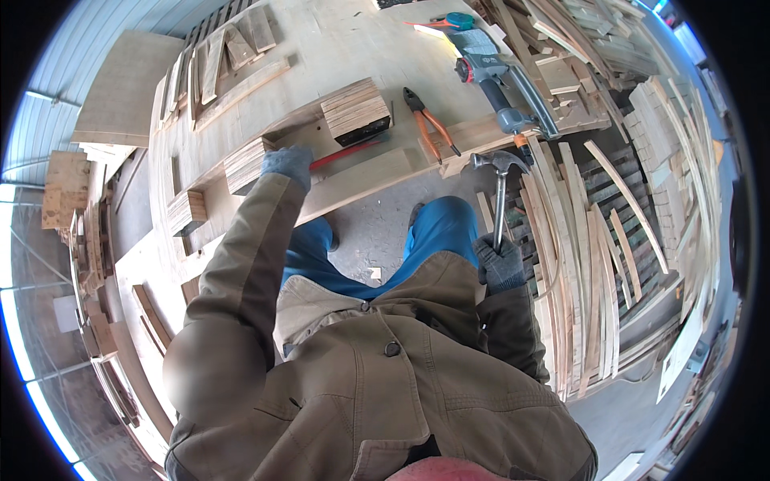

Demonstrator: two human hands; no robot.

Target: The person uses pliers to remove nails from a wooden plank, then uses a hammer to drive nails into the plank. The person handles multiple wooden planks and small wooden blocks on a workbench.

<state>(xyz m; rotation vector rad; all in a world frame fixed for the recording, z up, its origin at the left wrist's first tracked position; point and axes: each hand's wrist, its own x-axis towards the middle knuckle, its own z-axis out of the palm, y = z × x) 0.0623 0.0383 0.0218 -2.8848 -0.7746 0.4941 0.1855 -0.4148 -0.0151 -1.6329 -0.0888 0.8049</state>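
Our dark-grey-gloved right hand (500, 263) clasped the silver claw hammer (500, 204), shaft pointing forward. At the counter (345, 52), our blue-grey-gloved left hand (289, 165) was nearer, between the pale layered-wood block (244, 167) and the slim red bar (343, 155) slanting forward-right; its fingers' grasp we couldn't tell.

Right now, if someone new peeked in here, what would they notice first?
Probably the shiny hammer, held head-up in the gloved right hand near the table. Next might come the orange-handled pincers at the table's near edge, left of the hammer, and the grey nail gun beyond it. The jumble of wood strips on the right could catch the eye too.
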